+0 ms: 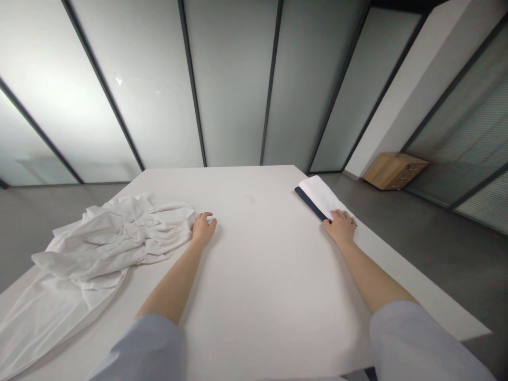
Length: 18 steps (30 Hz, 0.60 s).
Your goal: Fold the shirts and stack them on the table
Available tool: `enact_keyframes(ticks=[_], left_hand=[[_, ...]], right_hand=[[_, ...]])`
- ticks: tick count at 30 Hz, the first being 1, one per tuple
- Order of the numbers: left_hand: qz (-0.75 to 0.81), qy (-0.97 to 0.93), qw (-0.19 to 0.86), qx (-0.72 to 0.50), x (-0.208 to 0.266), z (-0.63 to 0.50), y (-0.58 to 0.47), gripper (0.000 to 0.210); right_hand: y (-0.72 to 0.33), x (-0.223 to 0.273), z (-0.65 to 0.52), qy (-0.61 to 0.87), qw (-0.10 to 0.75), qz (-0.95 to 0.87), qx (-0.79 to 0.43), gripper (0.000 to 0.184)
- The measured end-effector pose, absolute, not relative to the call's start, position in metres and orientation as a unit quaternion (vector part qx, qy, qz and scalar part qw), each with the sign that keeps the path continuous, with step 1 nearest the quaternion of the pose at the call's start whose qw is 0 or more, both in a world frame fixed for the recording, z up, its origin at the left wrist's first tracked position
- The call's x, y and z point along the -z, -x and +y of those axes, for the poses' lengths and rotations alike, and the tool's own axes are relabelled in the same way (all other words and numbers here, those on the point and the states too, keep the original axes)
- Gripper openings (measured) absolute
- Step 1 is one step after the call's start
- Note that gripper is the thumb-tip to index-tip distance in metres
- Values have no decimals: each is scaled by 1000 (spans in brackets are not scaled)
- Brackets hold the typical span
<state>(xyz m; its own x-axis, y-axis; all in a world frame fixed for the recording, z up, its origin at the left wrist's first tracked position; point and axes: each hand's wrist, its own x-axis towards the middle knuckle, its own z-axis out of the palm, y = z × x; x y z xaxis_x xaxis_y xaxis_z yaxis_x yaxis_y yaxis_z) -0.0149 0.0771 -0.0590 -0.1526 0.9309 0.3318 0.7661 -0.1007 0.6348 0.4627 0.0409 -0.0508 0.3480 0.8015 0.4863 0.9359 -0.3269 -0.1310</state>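
A crumpled heap of white cloth [130,233] lies on the left side of the white table, one end trailing toward the near left corner. My left hand [203,228] is beside the heap's right edge, its fingers loosely bent and apart, with nothing seen in them. Along the table's right edge is a neatly folded white cloth [320,194], with a dark navy strip or folded piece [309,203] showing along its left side. Resting on the near end of this folded cloth is my right hand [341,226], fingers spread and laid flat.
The white table [254,286] stretches away from me, with a dark item [359,374] partly seen at its near edge. Frosted glass panels [232,84] stand behind it. A wooden cabinet [391,170] sits on the grey floor to the right.
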Motion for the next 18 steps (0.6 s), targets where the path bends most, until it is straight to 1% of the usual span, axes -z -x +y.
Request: enact_keyframes(ticks=[4,6,8,10,14,16,18], left_hand=[[663,-645,101,-366,62,78,15,32],[663,-652,100,-355,62,79,15,32],[662,-660,105,-339,61,79,14,32],[657,-676,116,-314,60,78,13,30],[628,-720,111,-273,59,76,9,26],[622,-730,99,-266,59,76,8,27],[620,-733,97,-263,59,76,8,27]], right_hand=[[-443,40,42,770,252,-549,203,45],[-426,33,44,732,283,-588,196,43],[-403,30,50,692,296,-637,167,40],[-377,29,56,660,276,-689,113,37],[-324,40,66,618,165,-769,-3,35],[-306,47,67,608,139,-782,-23,38],[-297,53,67,607,135,-782,-32,38]])
